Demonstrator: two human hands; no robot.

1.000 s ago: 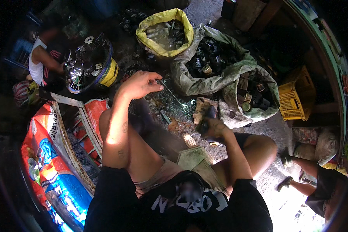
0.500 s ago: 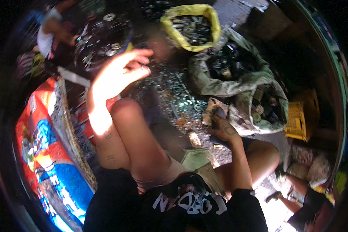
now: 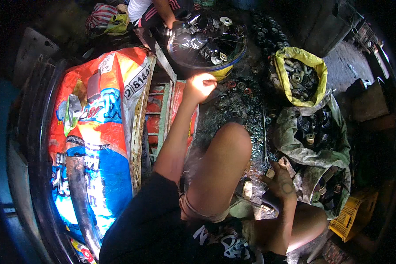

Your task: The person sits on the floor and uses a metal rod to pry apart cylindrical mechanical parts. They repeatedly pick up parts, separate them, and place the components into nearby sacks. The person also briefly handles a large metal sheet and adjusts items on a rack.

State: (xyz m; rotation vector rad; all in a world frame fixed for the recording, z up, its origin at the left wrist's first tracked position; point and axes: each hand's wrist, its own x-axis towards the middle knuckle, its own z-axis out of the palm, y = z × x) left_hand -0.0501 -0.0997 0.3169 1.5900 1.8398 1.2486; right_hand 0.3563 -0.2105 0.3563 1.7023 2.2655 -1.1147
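Observation:
My left hand [image 3: 200, 87] is raised left of my knee, brightly lit, its fingers curled in; whether anything small is in them I cannot make out. Just beyond it a blue-rimmed round holder [image 3: 226, 67] with spoke-like lines carries dark and shiny round parts. My right hand [image 3: 282, 184] hangs low, thumb and forefinger apart, beside a pale, rough block [image 3: 287, 166]; no held thing shows between them. Near that hand lie a ribbed, cream-coloured cylinder [image 3: 247, 189] and a thin rod [image 3: 251, 202]. A long metal tool [image 3: 265, 136] lies on ground strewn with shiny bits.
A yellow-rimmed sack [image 3: 320, 83] of metal parts and a grey-green sack [image 3: 288, 143] of dark parts stand at right, near a yellow crate [image 3: 354, 215]. A red-blue printed sack [image 3: 101, 145] lies left. Another person's hand [image 3: 170, 22] touches the round holder's far side.
My view has swung left. My left hand's fingers, spread earlier, are now curled in. My right hand remains beside the pale block, with thumb and forefinger apart.

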